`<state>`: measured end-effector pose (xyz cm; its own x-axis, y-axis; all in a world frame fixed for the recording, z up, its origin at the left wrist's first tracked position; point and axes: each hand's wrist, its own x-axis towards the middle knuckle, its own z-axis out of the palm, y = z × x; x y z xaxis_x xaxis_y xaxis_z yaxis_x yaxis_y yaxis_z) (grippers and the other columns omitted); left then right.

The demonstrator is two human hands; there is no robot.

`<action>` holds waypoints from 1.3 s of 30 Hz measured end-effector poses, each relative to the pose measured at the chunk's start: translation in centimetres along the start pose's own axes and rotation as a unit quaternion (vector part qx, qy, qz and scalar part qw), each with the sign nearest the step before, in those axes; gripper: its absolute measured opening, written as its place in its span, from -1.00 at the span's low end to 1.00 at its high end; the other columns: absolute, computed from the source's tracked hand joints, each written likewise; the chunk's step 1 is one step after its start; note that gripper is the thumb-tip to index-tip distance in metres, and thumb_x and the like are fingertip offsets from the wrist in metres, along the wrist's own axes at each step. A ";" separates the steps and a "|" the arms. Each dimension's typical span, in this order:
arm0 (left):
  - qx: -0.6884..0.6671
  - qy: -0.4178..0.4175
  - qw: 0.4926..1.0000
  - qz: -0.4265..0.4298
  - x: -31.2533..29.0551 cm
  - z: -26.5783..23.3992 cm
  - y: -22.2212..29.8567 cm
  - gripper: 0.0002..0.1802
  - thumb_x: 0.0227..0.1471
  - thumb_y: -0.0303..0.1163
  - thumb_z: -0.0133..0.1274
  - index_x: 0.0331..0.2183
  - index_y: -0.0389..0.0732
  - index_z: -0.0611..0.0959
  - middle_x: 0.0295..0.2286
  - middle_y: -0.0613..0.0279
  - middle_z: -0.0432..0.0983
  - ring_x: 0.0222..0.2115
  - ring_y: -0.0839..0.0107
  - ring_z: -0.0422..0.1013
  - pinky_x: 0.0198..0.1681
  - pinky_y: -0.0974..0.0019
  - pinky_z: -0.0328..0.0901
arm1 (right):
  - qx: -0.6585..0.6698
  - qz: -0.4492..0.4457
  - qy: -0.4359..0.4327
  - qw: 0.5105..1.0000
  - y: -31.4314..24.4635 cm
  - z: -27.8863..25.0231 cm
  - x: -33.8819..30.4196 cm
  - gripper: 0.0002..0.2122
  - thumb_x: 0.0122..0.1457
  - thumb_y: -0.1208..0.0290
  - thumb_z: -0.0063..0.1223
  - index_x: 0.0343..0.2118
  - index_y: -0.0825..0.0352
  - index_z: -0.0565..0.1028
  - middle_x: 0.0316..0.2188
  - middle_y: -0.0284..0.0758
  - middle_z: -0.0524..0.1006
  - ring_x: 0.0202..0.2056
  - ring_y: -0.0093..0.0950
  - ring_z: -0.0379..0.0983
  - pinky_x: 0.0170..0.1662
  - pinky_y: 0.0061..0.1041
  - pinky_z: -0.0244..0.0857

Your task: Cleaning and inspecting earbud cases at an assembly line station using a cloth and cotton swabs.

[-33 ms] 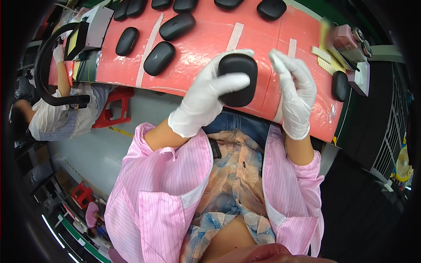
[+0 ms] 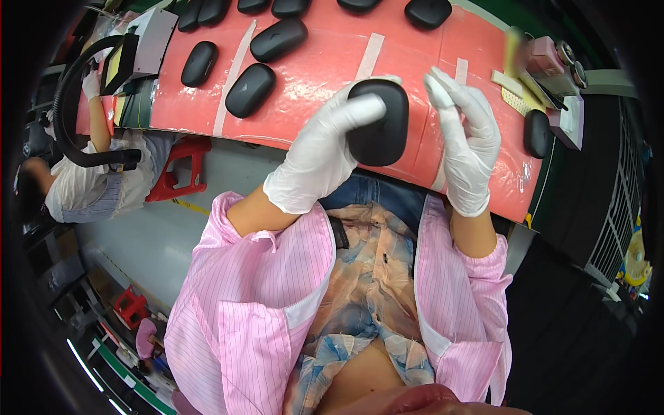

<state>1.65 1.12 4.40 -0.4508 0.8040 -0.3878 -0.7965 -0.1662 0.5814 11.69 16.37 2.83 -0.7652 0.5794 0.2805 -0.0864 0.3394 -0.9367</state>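
Note:
A smooth black rounded case (image 2: 384,131) is gripped in my white-gloved left hand (image 2: 315,149), held above the near edge of the red-covered table. The left thumb lies across the case's face, and the other fingers are mostly hidden behind it. To the right of the case, apart from it, my gloved right hand (image 2: 470,138) is raised with thumb and fingertips drawn together. Whether something small sits between those fingertips I cannot make out. Two similar black cases, one lying nearer (image 2: 250,90) and one smaller-looking (image 2: 200,63), rest on the table to the left.
Several more black cases line the far side of the red table mat (image 2: 325,69). Another case (image 2: 536,134) lies at the right edge, by a pink container (image 2: 546,59) and yellow pads. At the left, a black hose (image 2: 62,111) curves near a person (image 2: 104,173) beside a red stool (image 2: 183,169).
The case in my left hand has turned slightly, and the left thumb has slid up its face. My right fingertips have shifted a little upward.

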 end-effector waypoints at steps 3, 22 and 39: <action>-0.071 0.028 0.997 -0.004 0.3 0.0 -0.4 -0.61 0.19 -0.15 -0.04 -0.05 -0.20 0.49 -0.24 0.31 0.48 -0.23 0.50 0.44 -0.16 0.41 0.37 | -0.110 -0.164 -0.097 0.976 0.0 0.6 -1.2 -0.67 -0.04 0.71 0.02 -0.17 0.34 0.59 -0.38 -0.32 0.47 -0.38 -0.48 0.40 -0.26 -0.54 0.30; -0.381 -0.316 0.862 -0.106 5.1 -1.6 -0.6 0.08 -0.05 0.38 -0.07 0.30 0.05 -0.09 0.30 -0.02 -0.26 0.25 -0.02 -0.01 0.20 -0.08 0.13 | -0.273 -0.092 0.006 0.958 2.9 -1.7 -4.2 -0.60 -0.02 0.66 0.06 -0.05 0.31 0.52 -0.25 -0.20 0.44 -0.19 -0.32 0.39 -0.10 -0.42 0.30; 0.609 -0.098 0.698 0.364 8.6 3.5 0.0 -0.53 0.00 -0.16 0.16 -0.10 -0.21 0.48 -0.18 0.07 0.43 -0.06 0.20 0.33 0.05 0.15 0.17 | 0.007 0.118 0.130 0.984 0.7 -8.2 -4.1 -0.61 0.10 0.44 0.06 0.00 0.47 0.38 -0.17 -0.33 0.48 -0.17 -0.53 0.42 -0.03 -0.54 0.28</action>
<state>-0.84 10.05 3.52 -0.3993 0.8415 0.3640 0.6016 -0.0591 0.7966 19.99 20.32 2.74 -0.5754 0.8121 0.0967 0.0642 0.1627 -0.9846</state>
